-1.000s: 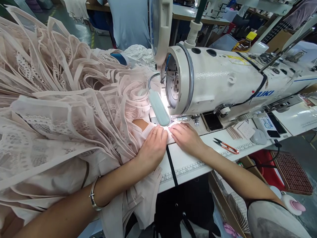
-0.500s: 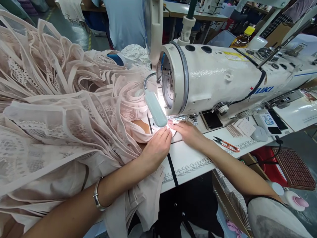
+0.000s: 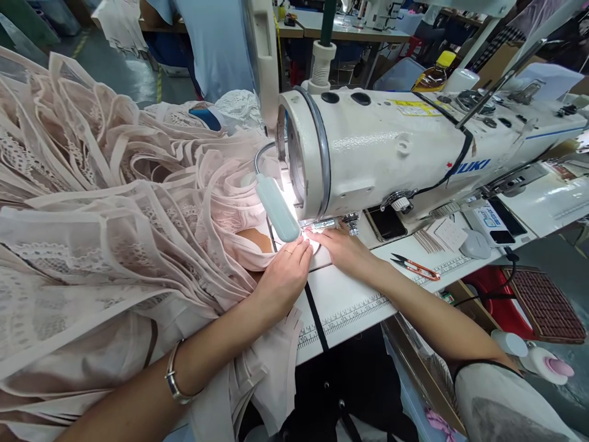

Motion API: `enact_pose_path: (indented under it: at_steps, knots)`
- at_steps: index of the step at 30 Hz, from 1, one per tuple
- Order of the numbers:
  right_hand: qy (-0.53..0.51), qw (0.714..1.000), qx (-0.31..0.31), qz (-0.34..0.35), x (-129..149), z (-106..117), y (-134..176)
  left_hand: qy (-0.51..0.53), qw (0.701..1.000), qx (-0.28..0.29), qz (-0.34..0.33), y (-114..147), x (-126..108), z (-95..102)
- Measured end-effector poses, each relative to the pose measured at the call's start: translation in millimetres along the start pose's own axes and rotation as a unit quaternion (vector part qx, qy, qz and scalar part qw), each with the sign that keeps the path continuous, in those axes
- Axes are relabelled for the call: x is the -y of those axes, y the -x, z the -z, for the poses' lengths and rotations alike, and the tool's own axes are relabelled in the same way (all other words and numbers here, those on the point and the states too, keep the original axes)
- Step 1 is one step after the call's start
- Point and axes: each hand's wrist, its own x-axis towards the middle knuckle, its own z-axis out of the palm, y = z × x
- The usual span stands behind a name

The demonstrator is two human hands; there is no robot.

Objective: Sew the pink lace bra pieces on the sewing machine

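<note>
A pale pink lace-trimmed garment (image 3: 251, 258) runs from a large heap up to the needle area of a white sewing machine (image 3: 359, 153). My left hand (image 3: 285, 273) is closed, its fingers together on the fabric edge beside the needle area. To its right, my right hand (image 3: 343, 248) lies low on the machine bed, fingers stretched toward the presser foot and their tips at the fabric. A pale green lamp (image 3: 277, 209) shines on the spot and partly covers it. Glare and the lamp hide the needle and the exact stitching point.
Heaped pink garments (image 3: 92, 245) cover the left side. Orange-handled thread snips (image 3: 416, 267) lie right of my right hand, near a phone (image 3: 385, 222) and fabric swatches (image 3: 442, 234). A printed ruler (image 3: 354, 313) runs along the table's front edge. Someone in a blue shirt (image 3: 216, 49) is beyond.
The whole view has shifted slightly, with the machine and hands now a little further left. Both hands keep about the same place at the fabric beside the needle.
</note>
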Motion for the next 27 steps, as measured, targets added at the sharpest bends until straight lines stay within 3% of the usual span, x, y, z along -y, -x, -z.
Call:
enact_pose_path:
  at_steps: [9, 27]
  knots:
    - [0.016, 1.000, 0.010, 0.001, 7.5, 3.8, -3.2, 0.030, 0.999, 0.019, 0.023, -0.7, 2.8, -2.8]
    - [0.028, 0.999, 0.011, -0.014, 4.1, 0.8, -4.9, 0.012, 1.000, -0.004, 0.020, -1.3, 3.9, -8.3]
